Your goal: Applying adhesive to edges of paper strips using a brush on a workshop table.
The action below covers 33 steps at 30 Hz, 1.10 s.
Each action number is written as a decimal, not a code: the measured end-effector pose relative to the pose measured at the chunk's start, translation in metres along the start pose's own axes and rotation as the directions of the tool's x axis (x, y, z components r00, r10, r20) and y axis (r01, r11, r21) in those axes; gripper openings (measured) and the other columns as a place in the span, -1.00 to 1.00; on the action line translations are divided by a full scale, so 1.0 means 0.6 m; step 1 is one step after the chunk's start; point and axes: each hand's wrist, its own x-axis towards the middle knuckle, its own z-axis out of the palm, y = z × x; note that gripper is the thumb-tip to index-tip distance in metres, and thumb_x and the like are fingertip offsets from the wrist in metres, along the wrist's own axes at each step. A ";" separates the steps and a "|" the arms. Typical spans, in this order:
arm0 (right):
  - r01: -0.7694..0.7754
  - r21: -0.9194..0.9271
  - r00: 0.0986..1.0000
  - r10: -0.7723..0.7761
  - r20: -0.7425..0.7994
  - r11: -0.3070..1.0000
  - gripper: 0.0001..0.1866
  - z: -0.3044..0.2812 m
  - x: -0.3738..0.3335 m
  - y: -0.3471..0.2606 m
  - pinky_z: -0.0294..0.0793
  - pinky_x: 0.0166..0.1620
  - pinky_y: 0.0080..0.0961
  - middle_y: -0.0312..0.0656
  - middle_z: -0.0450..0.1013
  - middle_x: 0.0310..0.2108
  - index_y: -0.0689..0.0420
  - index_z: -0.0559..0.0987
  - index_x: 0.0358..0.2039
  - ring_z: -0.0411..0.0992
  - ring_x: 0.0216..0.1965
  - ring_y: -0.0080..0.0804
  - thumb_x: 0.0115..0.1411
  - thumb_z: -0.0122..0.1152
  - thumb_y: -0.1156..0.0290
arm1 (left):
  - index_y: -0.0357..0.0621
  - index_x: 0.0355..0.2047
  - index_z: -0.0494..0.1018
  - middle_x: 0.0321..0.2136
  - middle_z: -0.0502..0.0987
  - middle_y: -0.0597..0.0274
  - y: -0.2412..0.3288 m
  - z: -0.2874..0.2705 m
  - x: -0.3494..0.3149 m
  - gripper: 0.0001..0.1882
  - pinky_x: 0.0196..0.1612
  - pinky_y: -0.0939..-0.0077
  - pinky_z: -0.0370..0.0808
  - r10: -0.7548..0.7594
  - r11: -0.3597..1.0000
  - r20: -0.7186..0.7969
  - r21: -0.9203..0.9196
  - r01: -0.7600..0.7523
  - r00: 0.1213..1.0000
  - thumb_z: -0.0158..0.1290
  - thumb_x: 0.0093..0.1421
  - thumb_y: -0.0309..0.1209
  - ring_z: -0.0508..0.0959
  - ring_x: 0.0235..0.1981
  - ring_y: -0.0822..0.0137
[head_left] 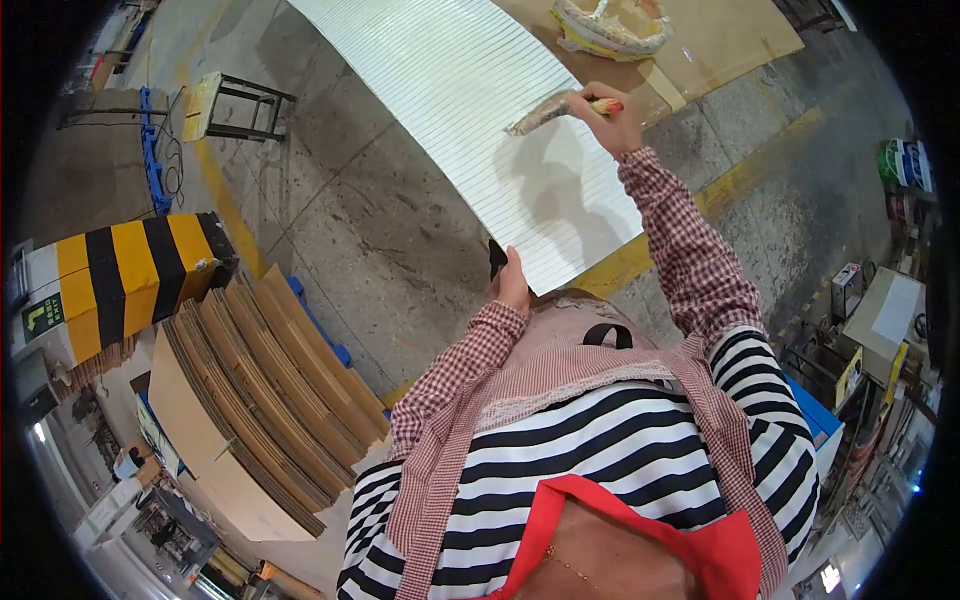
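A long white sheet [450, 80] with fine parallel lines stretches from my body toward the far left. My right hand [615, 125] is closed around the handle of a brush [540, 113], whose pale, worn bristles reach down to the sheet's surface. At the sheet's near left corner is my left hand [513, 285], its thumb along the edge and the other fingers mostly hidden; it seems to grip that edge. Something black [497, 257] shows beside the thumb. Beyond my right hand, a bucket [610, 43] crusted with pale residue holds a whitish substance.
The bucket stands on brown cardboard [740, 35]. Stacked cardboard sheets [265, 390] stand at left, near a yellow-and-black striped block [130, 280]. A small stool [235, 105] is on the concrete floor farther left. Equipment with a pale top [885, 310] stands at right.
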 end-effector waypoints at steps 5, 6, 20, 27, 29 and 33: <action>-0.123 -0.005 0.989 0.123 0.080 0.992 -0.80 -0.031 -0.069 0.016 0.28 -0.46 -0.70 -0.40 0.37 -0.64 0.25 0.47 -0.58 0.30 -0.54 -0.71 0.08 0.24 0.43 | -0.37 0.24 0.04 0.19 0.25 -0.03 0.000 -0.014 0.002 -0.31 0.16 0.31 0.33 0.020 0.998 0.068 -0.065 -0.016 0.997 -0.48 0.38 0.03 0.31 0.18 0.15; -0.161 -0.022 0.981 0.162 0.106 0.987 -0.80 -0.047 -0.084 0.020 0.28 -0.46 -0.71 -0.41 0.37 -0.63 0.25 0.47 -0.59 0.30 -0.54 -0.71 0.08 0.24 0.44 | -0.37 0.24 0.04 0.19 0.25 -0.03 -0.003 -0.016 0.004 -0.31 0.16 0.31 0.33 0.021 0.997 0.068 -0.069 -0.017 0.997 -0.48 0.38 0.03 0.31 0.18 0.15; -0.387 0.534 0.910 0.404 0.092 0.751 -0.73 -0.136 -0.027 -0.062 0.58 -0.27 -0.49 -0.09 0.48 -0.16 0.23 0.41 -0.09 0.51 -0.35 -0.38 0.28 0.06 0.35 | -0.23 0.16 0.21 -0.10 0.52 0.06 0.013 -0.029 -0.001 -0.27 -0.44 0.53 0.52 -0.098 0.984 0.027 0.155 0.093 0.995 -0.48 0.34 0.15 0.59 -0.29 0.39; -0.222 0.573 0.967 0.255 0.024 0.789 -0.72 -0.058 0.051 -0.079 0.45 -0.19 -0.58 -0.22 0.52 -0.17 0.16 0.53 -0.13 0.45 -0.30 -0.57 0.27 0.10 0.25 | -0.24 0.14 0.24 -0.10 0.52 0.13 0.010 -0.027 0.006 -0.31 -0.44 0.61 0.48 0.022 0.993 0.023 0.118 -0.024 0.999 -0.38 0.34 0.13 0.57 -0.28 0.46; -0.209 0.428 0.974 0.226 0.011 0.879 -0.73 -0.012 0.080 -0.068 0.45 -0.23 -0.60 -0.23 0.54 -0.22 0.16 0.57 -0.19 0.45 -0.34 -0.58 0.25 0.12 0.24 | -0.29 0.14 0.22 -0.02 0.46 0.09 0.001 -0.041 0.014 -0.32 -0.25 0.53 0.52 0.003 0.988 0.021 0.151 -0.006 1.000 -0.35 0.34 0.10 0.54 -0.14 0.38; -0.103 0.265 0.991 0.077 0.109 0.959 -0.81 0.062 0.117 -0.049 0.42 -0.37 -0.70 -0.32 0.55 -0.40 0.19 0.62 -0.37 0.41 -0.43 -0.68 0.18 0.20 0.32 | -0.34 0.15 0.19 0.01 0.44 0.07 -0.015 -0.042 0.026 -0.31 -0.09 0.42 0.49 0.110 0.991 0.053 0.064 -0.113 0.992 -0.34 0.35 0.08 0.51 -0.07 0.29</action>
